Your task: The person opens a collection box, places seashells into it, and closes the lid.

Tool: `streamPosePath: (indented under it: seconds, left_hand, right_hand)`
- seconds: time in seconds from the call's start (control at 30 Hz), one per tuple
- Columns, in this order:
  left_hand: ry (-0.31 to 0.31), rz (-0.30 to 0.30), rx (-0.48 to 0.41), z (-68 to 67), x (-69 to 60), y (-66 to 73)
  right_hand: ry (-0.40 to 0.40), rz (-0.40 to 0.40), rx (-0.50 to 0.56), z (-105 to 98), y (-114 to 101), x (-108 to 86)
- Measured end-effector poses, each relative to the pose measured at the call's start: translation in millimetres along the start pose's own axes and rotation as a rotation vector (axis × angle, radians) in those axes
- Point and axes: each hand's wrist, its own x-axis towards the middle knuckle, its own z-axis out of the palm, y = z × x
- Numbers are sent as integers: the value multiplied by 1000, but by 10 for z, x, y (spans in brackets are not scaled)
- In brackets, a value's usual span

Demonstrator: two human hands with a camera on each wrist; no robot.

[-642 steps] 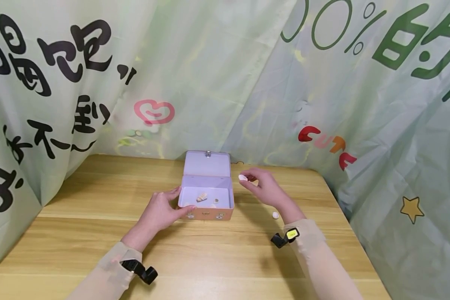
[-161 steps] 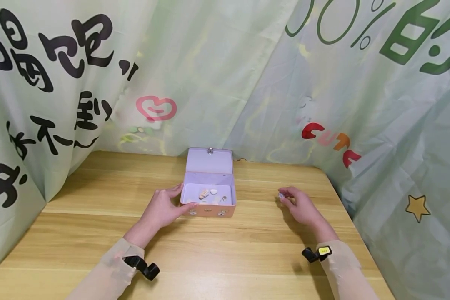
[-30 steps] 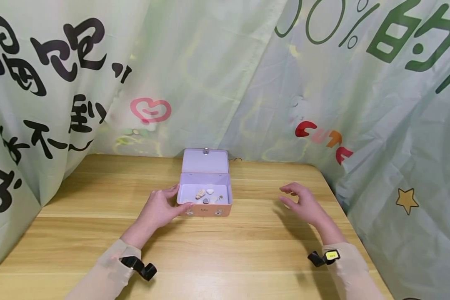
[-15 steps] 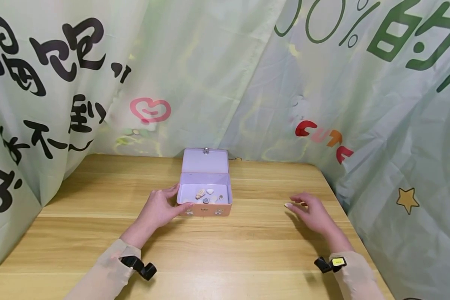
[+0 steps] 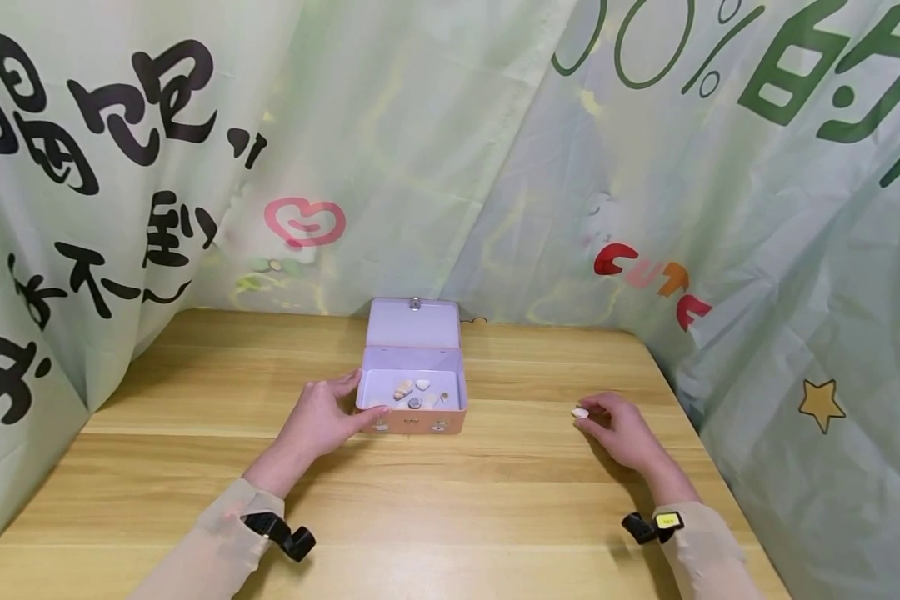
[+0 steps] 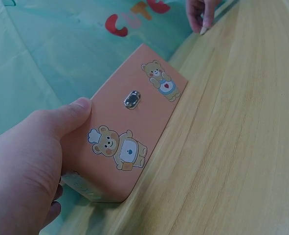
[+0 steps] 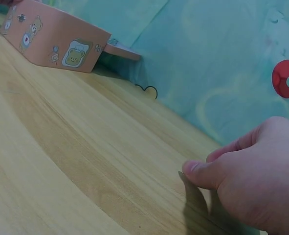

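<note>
A lidded tin box (image 5: 411, 422), orange outside with bear pictures and lilac inside, stands with its lid (image 5: 414, 323) raised. Several small shells lie in it, among them a striped spiral shell (image 5: 402, 389) and a white shell (image 5: 422, 385). My left hand (image 5: 322, 421) grips the box's left end, thumb on the front edge; in the left wrist view its fingers are partly hidden behind the box. Off to the right, my right hand (image 5: 621, 432) pinches a small white shell (image 5: 581, 413) between thumb and fingers, low by the tabletop. The right wrist view hides this shell behind the thumb.
The wooden table (image 5: 435, 517) has its right edge just beyond my right hand. A printed curtain (image 5: 420, 167) hangs close behind the box and along both sides.
Over the last second my right hand has moved a little rightward and down, and now has a white shell in its fingertips. More shells are in the box than 21 seconds ago.
</note>
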Motion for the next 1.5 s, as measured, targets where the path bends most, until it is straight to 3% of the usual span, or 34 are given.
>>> streamPosePath:
  seconds: [0.6, 1.03, 1.5]
  left_hand:
    - [3, 0, 26, 4, 2, -15]
    - [4, 8, 24, 9, 9, -15]
    - [8, 12, 17, 8, 4, -11]
  right_hand:
    - [-7, -29, -45, -1, -94, 81]
    - [-26, -124, 16, -44, -493, 284]
    - [-89, -198, 82, 63, -946, 578]
